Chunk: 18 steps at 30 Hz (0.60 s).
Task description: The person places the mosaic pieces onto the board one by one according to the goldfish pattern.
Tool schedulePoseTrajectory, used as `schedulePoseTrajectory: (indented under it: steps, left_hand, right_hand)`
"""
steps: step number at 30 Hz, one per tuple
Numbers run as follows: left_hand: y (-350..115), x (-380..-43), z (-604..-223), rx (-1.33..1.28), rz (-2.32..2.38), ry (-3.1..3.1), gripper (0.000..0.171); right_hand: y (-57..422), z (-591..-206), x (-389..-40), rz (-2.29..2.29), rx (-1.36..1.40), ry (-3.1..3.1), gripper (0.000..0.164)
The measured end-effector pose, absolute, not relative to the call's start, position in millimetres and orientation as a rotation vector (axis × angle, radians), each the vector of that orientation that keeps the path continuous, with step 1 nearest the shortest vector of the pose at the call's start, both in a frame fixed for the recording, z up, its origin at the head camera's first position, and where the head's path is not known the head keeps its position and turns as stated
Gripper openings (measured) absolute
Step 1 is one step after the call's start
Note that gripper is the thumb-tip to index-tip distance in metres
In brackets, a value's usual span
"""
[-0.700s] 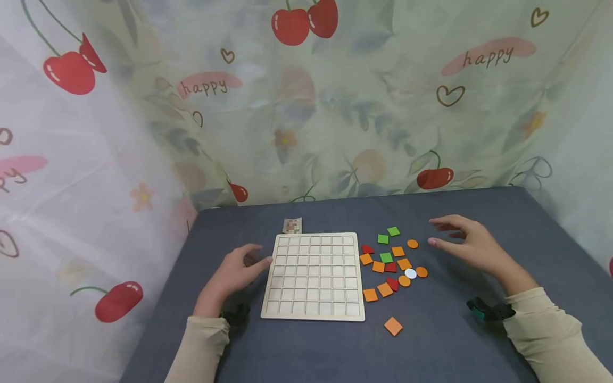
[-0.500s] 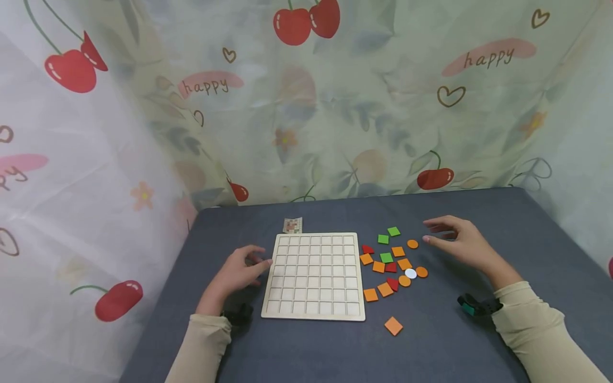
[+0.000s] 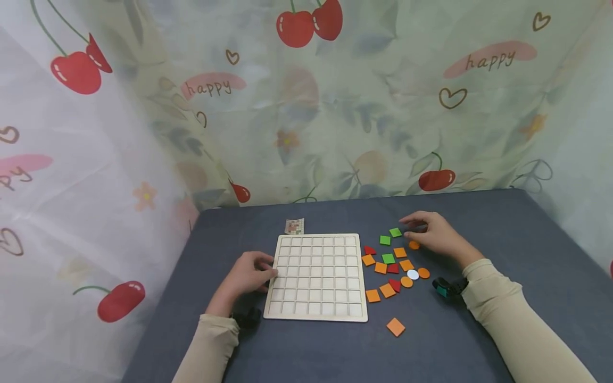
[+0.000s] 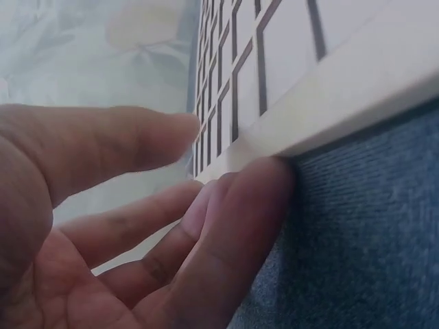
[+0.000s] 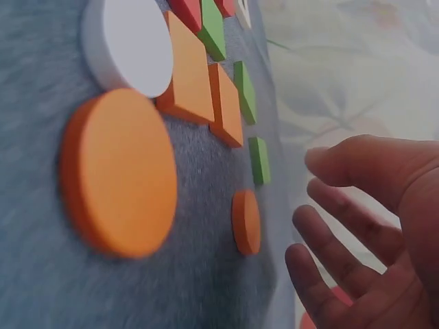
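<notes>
A pale wooden board (image 3: pixel 316 276) with a square grid lies flat in the middle of the table. My left hand (image 3: pixel 246 274) is at its left edge; in the left wrist view, a fingertip (image 4: pixel 264 181) touches the side of the board, with the thumb held above. Over the far right part of the loose pieces hovers my right hand (image 3: pixel 437 236), fingers loosely bent and holding nothing. Nearest to it are a green square tile (image 3: pixel 395 232) and an orange disc (image 3: pixel 414 245). Green tiles (image 5: pixel 259 160) and a larger-looking orange disc (image 5: pixel 127 175) show in the right wrist view.
Right of the board lie several orange squares (image 3: pixel 387 290), red pieces (image 3: pixel 395 285), a white disc (image 3: pixel 413 275) and more orange discs (image 3: pixel 423 273). One orange square (image 3: pixel 396 327) lies apart, nearer the front. A small patterned card (image 3: pixel 294 226) lies behind the board.
My right hand has moved left and slightly forward, from the table at the right to above the far pieces. The left hand has shifted slightly toward the board's edge. The pieces stay put.
</notes>
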<state>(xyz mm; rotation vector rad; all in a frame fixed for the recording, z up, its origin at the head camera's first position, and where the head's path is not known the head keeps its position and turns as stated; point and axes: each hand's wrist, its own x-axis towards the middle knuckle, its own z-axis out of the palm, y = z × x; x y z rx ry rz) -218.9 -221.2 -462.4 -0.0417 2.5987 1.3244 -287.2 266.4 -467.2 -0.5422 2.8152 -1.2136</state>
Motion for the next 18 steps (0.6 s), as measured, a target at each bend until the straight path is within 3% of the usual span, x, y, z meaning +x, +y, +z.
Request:
schedulePoseTrajectory:
  steps: [18]
  left_hand:
    - [-217,-218,-466,-0.135,1.333,2.611,0.038]
  right_hand:
    - [246,-477,-310,-1.032,-0.485,2.789,0.035]
